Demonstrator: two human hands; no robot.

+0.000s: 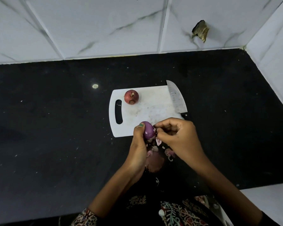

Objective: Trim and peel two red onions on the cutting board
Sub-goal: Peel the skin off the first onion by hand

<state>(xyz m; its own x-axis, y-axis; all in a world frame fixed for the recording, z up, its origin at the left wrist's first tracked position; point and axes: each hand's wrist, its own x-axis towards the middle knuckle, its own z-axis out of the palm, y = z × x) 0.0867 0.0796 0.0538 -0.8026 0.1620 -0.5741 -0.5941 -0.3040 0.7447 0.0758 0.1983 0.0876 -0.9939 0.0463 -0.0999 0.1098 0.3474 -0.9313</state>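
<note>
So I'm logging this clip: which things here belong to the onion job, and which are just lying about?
In the job: peeled onion in left hand, right hand pulling skin, unpeeled onion, cutting board, knife, skin scraps.

Lying about: brown debris on the wall tiles.

Head camera, looking steeply down at counter, close.

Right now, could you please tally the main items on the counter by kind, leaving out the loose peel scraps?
Red onions: 2, the unpeeled onion on the cutting board, and the half-peeled onion held in the left hand while the right hand pinches its skin
Knives: 1, the knife
Cutting boards: 1, the cutting board
Total: 4
</note>
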